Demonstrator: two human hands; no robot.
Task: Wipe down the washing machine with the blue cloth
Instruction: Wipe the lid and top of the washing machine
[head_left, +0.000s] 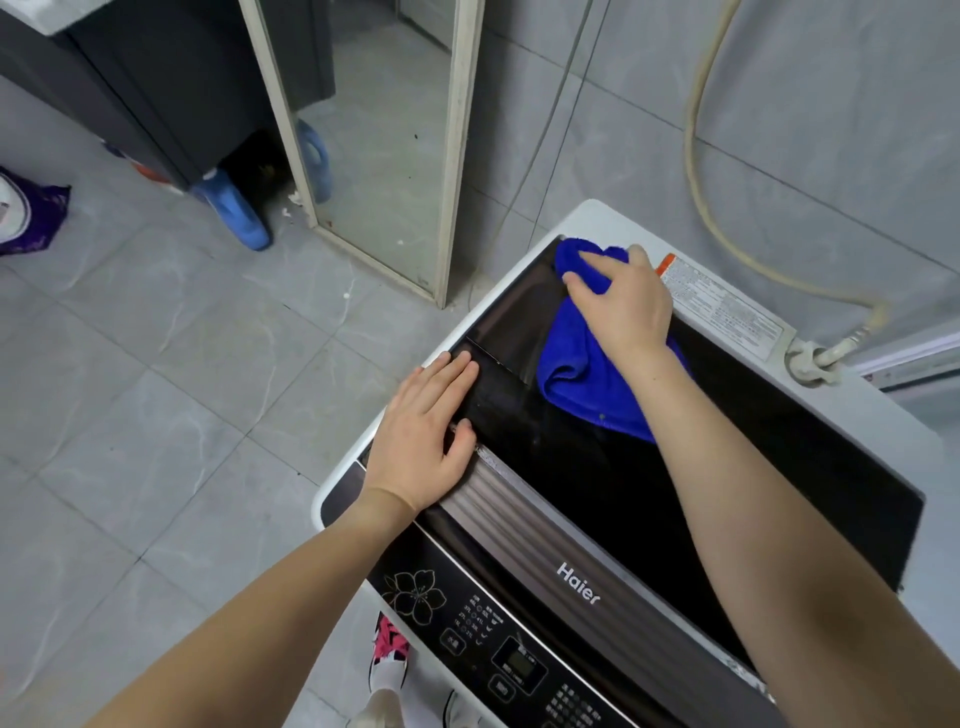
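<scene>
Now the lid (649, 493) is being wiped: the cloth (582, 374) is pressed onto its far corner by the right hand (623, 306), fingers spread, nearly straight. Its left edge is steadied by the flat left hand (426, 431), fingers straight; a sweep across the lid is probably needed next.

The washing machine lid (649, 493) bears the blue cloth (576, 374) and a flat left hand (421, 436).

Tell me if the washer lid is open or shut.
Shut. The dark lid lies flat on the washing machine, left hand resting on it, right hand pressing the blue cloth down.
</scene>
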